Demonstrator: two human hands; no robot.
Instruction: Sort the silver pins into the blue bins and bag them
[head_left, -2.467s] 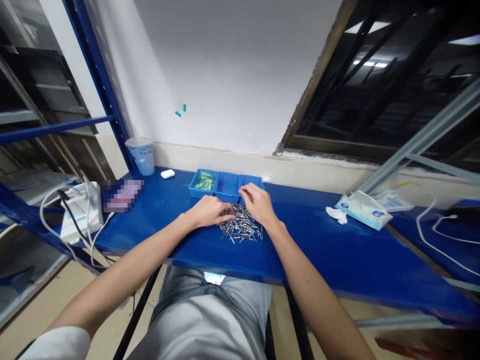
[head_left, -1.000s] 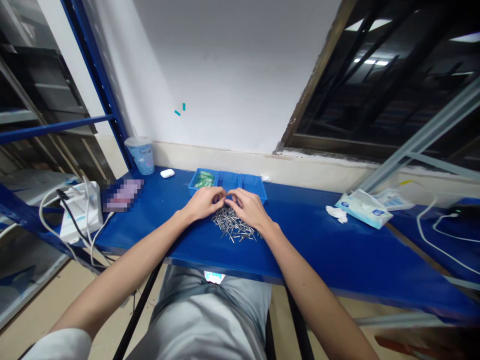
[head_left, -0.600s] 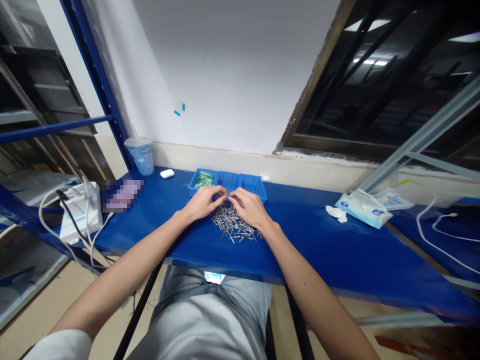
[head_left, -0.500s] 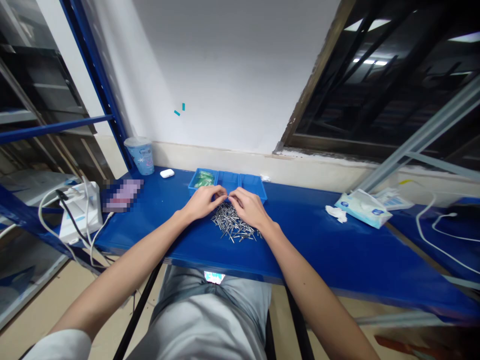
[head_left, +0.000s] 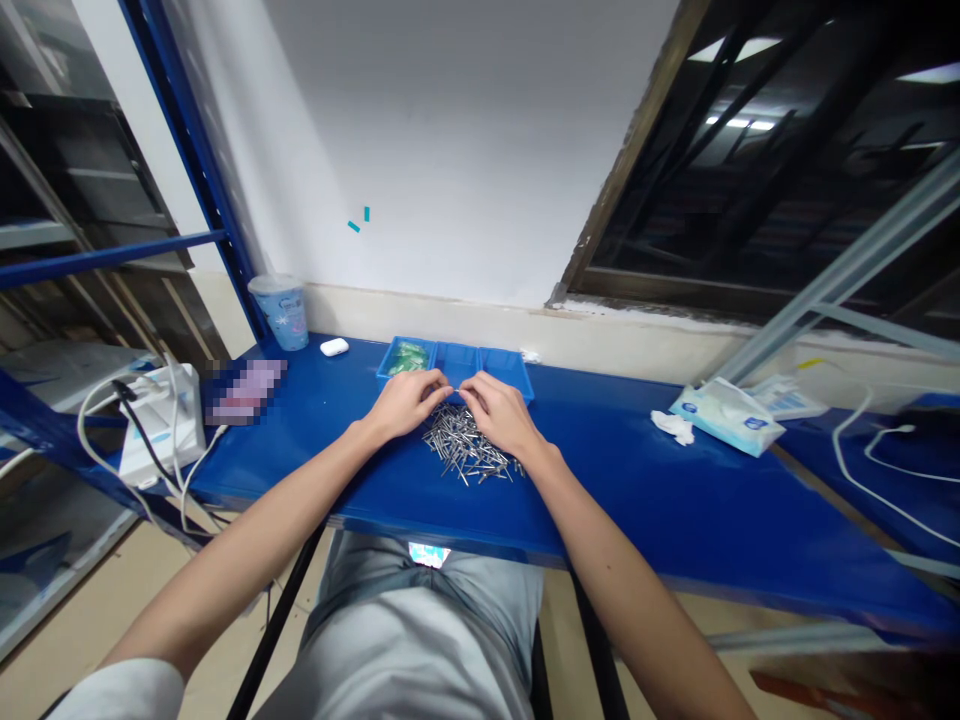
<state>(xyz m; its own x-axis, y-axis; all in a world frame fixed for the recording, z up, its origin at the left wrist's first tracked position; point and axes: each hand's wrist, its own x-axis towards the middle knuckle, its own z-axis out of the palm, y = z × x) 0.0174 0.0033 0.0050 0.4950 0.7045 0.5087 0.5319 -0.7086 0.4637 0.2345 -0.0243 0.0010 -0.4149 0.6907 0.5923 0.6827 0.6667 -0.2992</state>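
My left hand (head_left: 407,402) and my right hand (head_left: 496,408) meet fingertip to fingertip above a pile of thin silver metal rivets (head_left: 466,450). Both are closed in a pinch on a tiny thin piece between them, which looks like one rivet (head_left: 454,390); most of it is hidden by the fingers. Just behind the hands stands a blue tray (head_left: 531,385) with three compartments. Its left compartment holds small green-and-clear packets (head_left: 409,357). My hands partly cover the tray's front.
On the blue table (head_left: 622,480) a tissue pack (head_left: 729,418) and a crumpled tissue (head_left: 673,428) lie to the right. To the left are a blue cup (head_left: 281,315), a white case (head_left: 334,347), a blurred pinkish item (head_left: 247,390) and a white power strip (head_left: 161,425) with cables.
My fingertips have shifted slightly, and the right fingers sit a little differently around the small piece. The pile, tray and other objects stay in place.
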